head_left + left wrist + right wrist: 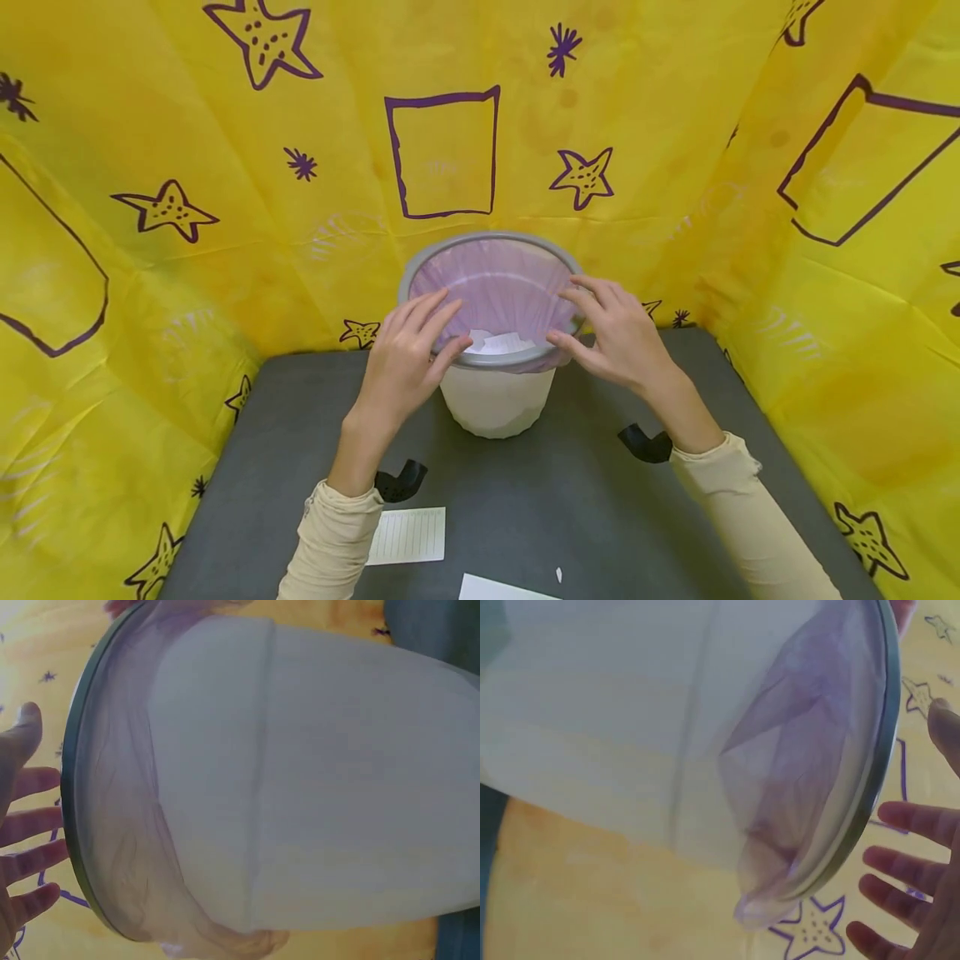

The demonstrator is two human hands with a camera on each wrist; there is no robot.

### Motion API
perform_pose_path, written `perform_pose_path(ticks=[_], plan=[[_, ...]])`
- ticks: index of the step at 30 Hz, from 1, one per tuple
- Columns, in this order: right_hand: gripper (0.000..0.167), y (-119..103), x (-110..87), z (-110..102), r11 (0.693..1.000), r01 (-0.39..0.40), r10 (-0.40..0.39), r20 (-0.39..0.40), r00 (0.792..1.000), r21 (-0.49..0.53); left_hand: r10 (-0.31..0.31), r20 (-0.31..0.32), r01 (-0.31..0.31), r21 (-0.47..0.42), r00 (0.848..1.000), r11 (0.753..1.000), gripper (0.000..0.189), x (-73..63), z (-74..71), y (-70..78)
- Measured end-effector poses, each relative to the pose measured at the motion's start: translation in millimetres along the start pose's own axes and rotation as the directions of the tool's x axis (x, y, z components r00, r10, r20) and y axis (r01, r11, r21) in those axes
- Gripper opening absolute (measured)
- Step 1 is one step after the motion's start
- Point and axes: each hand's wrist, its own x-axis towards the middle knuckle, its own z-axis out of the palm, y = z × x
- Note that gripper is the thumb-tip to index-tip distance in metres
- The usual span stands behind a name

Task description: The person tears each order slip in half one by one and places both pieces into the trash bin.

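Observation:
A white waste bin (pixel 495 408) stands upright at the back of the dark table. Its grey rim (pixel 491 360) clamps a thin, translucent purple bin bag (pixel 498 296), whose edge hangs outside the wall in both wrist views. White paper (pixel 504 343) lies inside the bag. At the rim's left side my left hand (pixel 401 354) hovers with fingers spread and slightly bent. My right hand (pixel 618 333) mirrors it on the right side, its fingers (pixel 907 866) apart and just beyond the rim. Neither hand grips anything; whether the left fingertips touch the rim I cannot tell.
Two black curved pieces lie on the table, one by the left wrist (pixel 402 482) and one by the right (pixel 645 443). A lined paper sheet (pixel 408 535), another white sheet (pixel 502 588) and a small scrap (pixel 558 575) lie nearer. Yellow patterned cloth (pixel 465 50) surrounds the table.

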Motion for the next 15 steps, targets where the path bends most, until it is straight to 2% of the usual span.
perform_pose_path(ticks=[4,8,12,15], plan=[[0.067,7,-13.5,5,1.0,-0.028,0.028,-0.016,0.999,0.004,-0.038,0.021,0.039,-0.003,0.999,0.999,0.055,-11.4,-3.1,-4.7],[0.081,12,-28.5,9,0.997,-0.07,0.071,-0.026,0.997,0.019,-0.12,0.012,0.12,-0.002,0.993,0.993,0.07,-29.1,-6.1,-6.1],[0.083,13,-41.7,12,0.991,-0.126,0.126,-0.016,0.992,0.04,-0.203,0.014,0.203,0.006,0.979,0.979,0.076,-51.1,-4.9,-3.6],[0.084,13,-54.4,17,0.984,-0.172,0.172,-0.007,0.985,0.055,-0.277,0.051,0.276,0.025,0.959,0.961,0.077,-68.7,-1.8,-3.3]])
